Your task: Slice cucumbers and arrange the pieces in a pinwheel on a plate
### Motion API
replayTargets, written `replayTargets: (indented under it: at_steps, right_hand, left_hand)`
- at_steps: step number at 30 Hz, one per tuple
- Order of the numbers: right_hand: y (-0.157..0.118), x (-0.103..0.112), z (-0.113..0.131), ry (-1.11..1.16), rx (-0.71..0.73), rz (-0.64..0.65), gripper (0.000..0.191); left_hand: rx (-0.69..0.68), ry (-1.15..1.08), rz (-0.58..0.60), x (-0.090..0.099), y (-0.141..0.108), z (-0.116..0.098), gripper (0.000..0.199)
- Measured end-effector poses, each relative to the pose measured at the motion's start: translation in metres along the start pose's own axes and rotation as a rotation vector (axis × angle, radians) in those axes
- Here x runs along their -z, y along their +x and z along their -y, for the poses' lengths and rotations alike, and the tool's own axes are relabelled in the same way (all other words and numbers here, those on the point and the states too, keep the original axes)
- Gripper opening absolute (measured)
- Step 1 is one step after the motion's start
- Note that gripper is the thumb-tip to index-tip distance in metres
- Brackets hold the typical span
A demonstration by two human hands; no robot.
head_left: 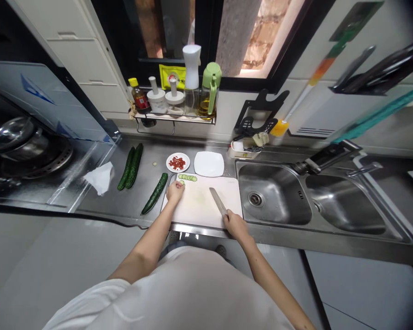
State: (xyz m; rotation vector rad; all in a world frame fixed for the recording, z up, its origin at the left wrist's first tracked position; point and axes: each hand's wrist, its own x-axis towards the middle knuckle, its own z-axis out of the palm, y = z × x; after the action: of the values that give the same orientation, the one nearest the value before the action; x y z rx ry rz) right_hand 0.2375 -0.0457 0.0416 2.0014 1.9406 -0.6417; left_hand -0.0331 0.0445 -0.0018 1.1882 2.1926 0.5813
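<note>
My right hand (234,223) is wrapped round the handle of a knife (217,200), whose blade lies over the right half of the white cutting board (199,211). At the board's upper left, my left hand (175,190) pinches a cucumber slice (182,182) at its fingertips. Just above it several cucumber slices (188,177) overlap in a row. A cut cucumber (154,194) lies on the steel counter left of the board. Behind the board are a plate of chopped red pieces (177,162) and a white square plate (209,164).
Two whole cucumbers (131,166) and a crumpled white tissue (100,178) lie at the left, near the stove (46,158). A double sink (273,195) is at the right. A rack (179,118) with seasoning bottles hangs behind the plates.
</note>
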Motion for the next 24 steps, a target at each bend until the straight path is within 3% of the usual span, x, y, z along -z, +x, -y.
replayTargets:
  at_steps: [12, 24]
  right_hand:
    - [0.003, -0.002, 0.0, 0.0, 0.008, 0.01, 0.031]
    - [0.003, -0.002, 0.0, -0.002, 0.013, 0.007, 0.029]
  left_hand:
    - [0.041, 0.164, -0.029, 0.003, 0.017, 0.003, 0.016]
    - [-0.013, 0.288, -0.074, 0.001, 0.014, 0.002, 0.021]
